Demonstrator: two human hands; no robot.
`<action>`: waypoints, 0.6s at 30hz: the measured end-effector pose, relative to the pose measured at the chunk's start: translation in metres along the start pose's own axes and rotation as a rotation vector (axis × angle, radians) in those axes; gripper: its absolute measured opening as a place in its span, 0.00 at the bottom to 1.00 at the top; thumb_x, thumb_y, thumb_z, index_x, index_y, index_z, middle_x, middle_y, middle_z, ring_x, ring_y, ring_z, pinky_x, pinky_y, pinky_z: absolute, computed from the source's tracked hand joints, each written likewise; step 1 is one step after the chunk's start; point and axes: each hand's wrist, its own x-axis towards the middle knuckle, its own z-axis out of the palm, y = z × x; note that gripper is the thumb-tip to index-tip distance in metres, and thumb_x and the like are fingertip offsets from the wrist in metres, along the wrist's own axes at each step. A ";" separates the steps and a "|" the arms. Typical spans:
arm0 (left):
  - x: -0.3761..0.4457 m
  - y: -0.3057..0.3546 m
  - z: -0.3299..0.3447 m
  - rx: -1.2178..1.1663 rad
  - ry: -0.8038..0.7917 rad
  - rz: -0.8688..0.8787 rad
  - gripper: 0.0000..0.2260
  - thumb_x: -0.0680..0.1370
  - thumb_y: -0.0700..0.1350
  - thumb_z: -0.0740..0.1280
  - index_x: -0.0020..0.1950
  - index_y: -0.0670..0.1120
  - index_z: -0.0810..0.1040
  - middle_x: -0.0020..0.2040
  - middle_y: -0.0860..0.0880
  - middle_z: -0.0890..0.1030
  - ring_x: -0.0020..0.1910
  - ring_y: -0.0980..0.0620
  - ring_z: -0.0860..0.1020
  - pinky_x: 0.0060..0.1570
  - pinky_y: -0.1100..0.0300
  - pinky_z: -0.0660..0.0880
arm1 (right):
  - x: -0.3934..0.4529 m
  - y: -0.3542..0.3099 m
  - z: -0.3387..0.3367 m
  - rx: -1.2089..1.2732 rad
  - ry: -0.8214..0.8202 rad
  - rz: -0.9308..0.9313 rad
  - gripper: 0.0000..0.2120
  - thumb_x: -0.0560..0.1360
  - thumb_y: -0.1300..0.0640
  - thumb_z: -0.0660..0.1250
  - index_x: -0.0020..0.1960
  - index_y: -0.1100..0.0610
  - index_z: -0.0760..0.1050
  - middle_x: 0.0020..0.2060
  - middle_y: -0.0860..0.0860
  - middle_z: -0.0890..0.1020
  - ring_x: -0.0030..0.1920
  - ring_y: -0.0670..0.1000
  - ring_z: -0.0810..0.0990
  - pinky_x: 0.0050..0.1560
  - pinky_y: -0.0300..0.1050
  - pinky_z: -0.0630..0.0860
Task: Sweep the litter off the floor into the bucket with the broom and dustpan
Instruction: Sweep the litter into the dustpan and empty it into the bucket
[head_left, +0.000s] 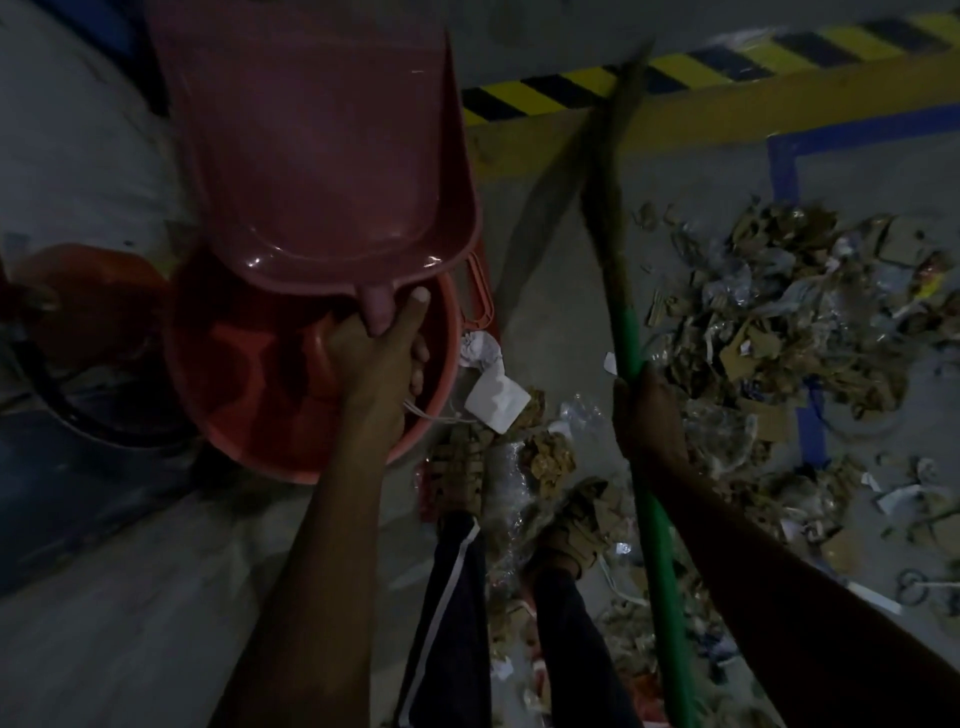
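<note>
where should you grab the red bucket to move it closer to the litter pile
Probably by its rim on the near right side, coming from above. The bucket stands upright and open, that edge is bare, while the dustpan in the left hand covers the far rim. No handle can be made out.

Bare forearms — dark trousers (452, 623) with white side stripe, tan shoes (571, 540).
</note>
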 end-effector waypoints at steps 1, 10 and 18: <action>-0.002 0.000 0.002 -0.010 -0.028 -0.031 0.14 0.77 0.51 0.74 0.38 0.44 0.77 0.24 0.51 0.74 0.19 0.55 0.68 0.21 0.65 0.64 | -0.004 0.003 0.001 0.015 0.019 -0.020 0.15 0.81 0.50 0.58 0.61 0.61 0.66 0.43 0.61 0.79 0.37 0.60 0.79 0.34 0.53 0.77; -0.019 -0.001 0.019 -0.225 -0.525 -0.339 0.28 0.73 0.71 0.58 0.50 0.48 0.82 0.30 0.51 0.71 0.23 0.56 0.67 0.24 0.66 0.64 | -0.007 0.007 0.019 -0.138 -0.193 -0.153 0.17 0.82 0.50 0.58 0.65 0.59 0.67 0.47 0.60 0.81 0.44 0.62 0.81 0.40 0.51 0.73; -0.027 -0.014 0.023 -0.086 -0.516 -0.400 0.31 0.77 0.74 0.51 0.41 0.47 0.74 0.26 0.52 0.68 0.22 0.56 0.66 0.25 0.64 0.63 | -0.016 0.052 0.015 -0.086 -0.029 0.201 0.23 0.82 0.48 0.57 0.71 0.61 0.62 0.48 0.60 0.81 0.42 0.61 0.80 0.37 0.50 0.76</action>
